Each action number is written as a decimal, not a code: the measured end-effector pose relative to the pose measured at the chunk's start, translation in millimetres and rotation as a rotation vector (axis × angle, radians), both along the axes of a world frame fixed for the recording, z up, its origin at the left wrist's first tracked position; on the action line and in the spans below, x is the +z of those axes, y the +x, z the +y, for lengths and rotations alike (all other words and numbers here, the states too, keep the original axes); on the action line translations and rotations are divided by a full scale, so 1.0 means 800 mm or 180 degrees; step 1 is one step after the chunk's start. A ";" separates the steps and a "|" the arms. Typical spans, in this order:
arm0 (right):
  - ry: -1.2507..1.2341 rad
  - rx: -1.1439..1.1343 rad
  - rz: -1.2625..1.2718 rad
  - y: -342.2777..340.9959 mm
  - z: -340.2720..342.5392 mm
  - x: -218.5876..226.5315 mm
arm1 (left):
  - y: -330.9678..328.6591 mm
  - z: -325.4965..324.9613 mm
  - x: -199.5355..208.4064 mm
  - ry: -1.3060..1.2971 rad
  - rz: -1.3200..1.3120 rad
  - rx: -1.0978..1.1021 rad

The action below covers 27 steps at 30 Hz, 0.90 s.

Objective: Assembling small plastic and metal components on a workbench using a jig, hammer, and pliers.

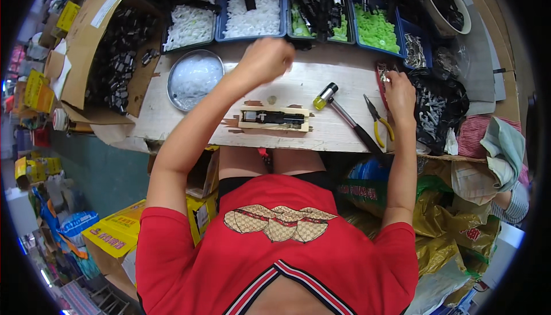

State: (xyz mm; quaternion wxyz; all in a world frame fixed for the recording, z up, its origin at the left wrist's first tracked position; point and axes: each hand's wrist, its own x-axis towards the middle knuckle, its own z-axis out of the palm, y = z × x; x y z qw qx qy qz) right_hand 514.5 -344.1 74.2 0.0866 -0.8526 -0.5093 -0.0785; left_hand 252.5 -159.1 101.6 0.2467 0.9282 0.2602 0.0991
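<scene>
My left hand [267, 61] is raised over the table, close to the front of the blue bin of white plastic pieces [252, 14]. Its fingers are curled closed and slightly blurred; whatever they hold is hidden. On the right, my right hand [400, 96] has its fingertips drawn together at a small red tray of metal parts [381, 72]. In front of me a black mechanism [274, 118] lies in a pale wooden fixture [244, 124]. A hammer [343, 113] with a yellow face and pliers [379, 121] with yellow handles rest between the fixture and my right forearm.
A round metal dish [172, 88] holds clear, glossy contents. At the left a cardboard box [86, 68] contains dark metal parts. A bin of green pieces [376, 26] and a bin of small metal parts [414, 51] stand at the back. A black bag [453, 94] of grey screw-like pieces lies right.
</scene>
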 end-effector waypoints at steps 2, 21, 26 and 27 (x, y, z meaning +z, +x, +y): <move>-0.0591 -0.0178 0.0026 0.014 0.002 -0.013 | 0.057 0.026 0.010 0.0755 0.0308 0.0116; 0.1394 -0.0007 0.2536 0.008 -0.007 -0.004 | 0.037 0.038 0.024 -0.2569 -0.2049 0.0409; 0.1674 0.1150 0.4541 -0.112 0.024 0.039 | -0.027 -0.057 -0.008 -0.3759 -0.2799 0.0383; 0.1646 0.1214 0.4618 -0.137 0.029 0.050 | -0.038 -0.069 -0.016 -0.3854 -0.2798 0.0376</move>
